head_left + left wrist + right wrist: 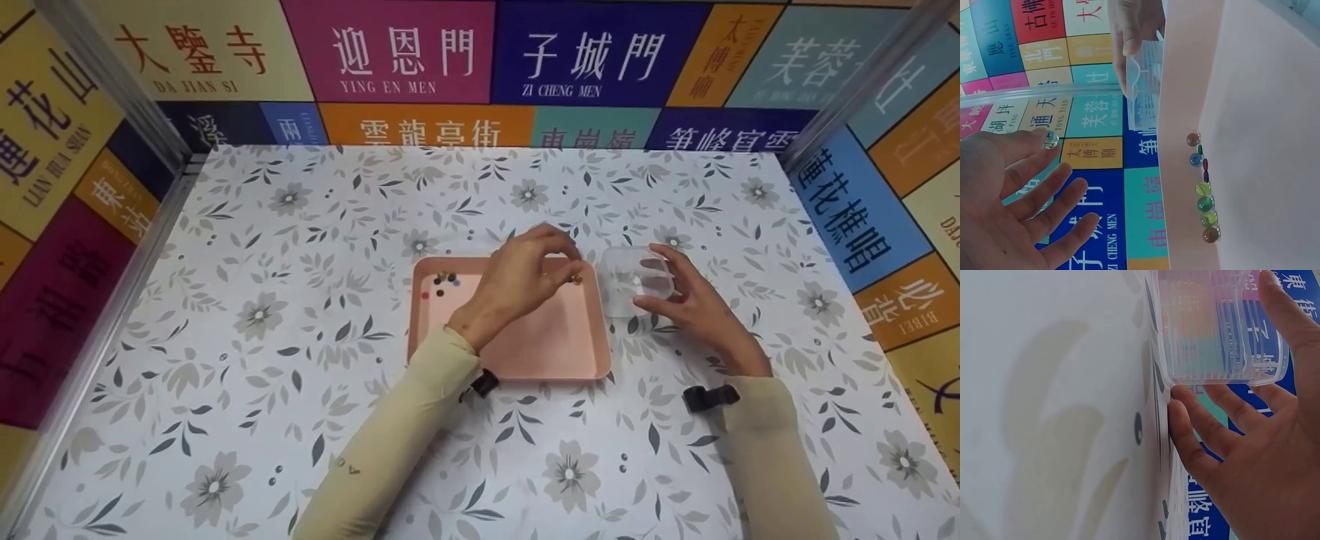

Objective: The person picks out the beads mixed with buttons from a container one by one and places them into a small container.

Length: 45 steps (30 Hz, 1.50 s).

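Observation:
My left hand (pixel 517 277) is above the right half of a pink tray (pixel 544 349). Between its thumb and index finger it pinches a clear glass marble (pixel 1050 140), while the other fingers spread out loosely. Several marbles (pixel 1204 203) of brown, blue, green and yellow lie in a row along the tray wall in the left wrist view. To the right of the tray, my right hand (pixel 701 304) holds a clear plastic container (pixel 619 285) by its right side, thumb and fingers on either side. The container stands on the table.
A flower-patterned cloth (pixel 300 420) covers the table. Small dark, red and blue beads or marbles (pixel 440 281) sit in the tray's far left corner. Colourful panels (pixel 405 52) with Chinese lettering rise behind and at both sides.

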{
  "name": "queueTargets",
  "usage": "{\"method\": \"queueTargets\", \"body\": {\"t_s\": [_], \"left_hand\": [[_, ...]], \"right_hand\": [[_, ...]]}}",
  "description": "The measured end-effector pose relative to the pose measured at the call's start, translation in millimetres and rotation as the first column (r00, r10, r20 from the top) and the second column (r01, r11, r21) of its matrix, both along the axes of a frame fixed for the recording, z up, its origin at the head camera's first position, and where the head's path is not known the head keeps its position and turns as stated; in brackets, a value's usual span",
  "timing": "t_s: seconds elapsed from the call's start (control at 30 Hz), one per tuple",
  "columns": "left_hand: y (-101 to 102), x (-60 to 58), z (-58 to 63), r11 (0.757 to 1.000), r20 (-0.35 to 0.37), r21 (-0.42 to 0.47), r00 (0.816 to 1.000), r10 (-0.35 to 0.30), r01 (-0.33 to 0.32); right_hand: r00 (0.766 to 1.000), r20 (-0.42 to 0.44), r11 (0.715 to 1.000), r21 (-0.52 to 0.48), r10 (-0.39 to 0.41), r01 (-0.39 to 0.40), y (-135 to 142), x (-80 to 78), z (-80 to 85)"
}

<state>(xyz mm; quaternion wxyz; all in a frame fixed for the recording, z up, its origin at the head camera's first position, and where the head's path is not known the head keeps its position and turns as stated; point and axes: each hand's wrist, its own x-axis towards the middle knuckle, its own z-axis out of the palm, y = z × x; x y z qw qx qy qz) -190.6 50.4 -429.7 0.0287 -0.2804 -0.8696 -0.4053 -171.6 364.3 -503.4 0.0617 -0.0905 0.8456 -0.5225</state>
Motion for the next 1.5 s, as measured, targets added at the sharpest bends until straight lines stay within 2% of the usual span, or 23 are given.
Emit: {"method": "queueTargets", "body": {"t_s": [0.47,0.8,1.13,1.3,1.5], "left_hand": [[11,-5.4,-2.0,1.0,0.002,-0.001,1.0,0.0,0.0],[23,-9.4,4.3,1.0,0.027,-0.016,0.999,-0.023,0.023],[31,-7.6,-1.8,0.998,0.05,-0.057,0.998,-0.023,0.026],[36,-6.4,-2.6,0.994,0.039,-0.102,0.999,-0.024,0.028],[42,-5.1,-7.4,0.994,0.035,-0.096,0.998,-0.047,0.05]], "right_hand": [[1.0,0.013,1.0,0.03,-0.001,0.001,1,0.1,0.2],[1.0,0.025,1.0,0.016,-0.01,0.01,0,-0.5,4.0],[1.0,0.025,1.0,-0.01,-0.002,0.002,0,0.9,-0.5],[0.999,0.034,1.0,0.0,-0.011,0.011,0,1.2,0.5],[0.999,0.032,0.999,0.03,-0.018,0.017,1,2.7,1.4]]}}
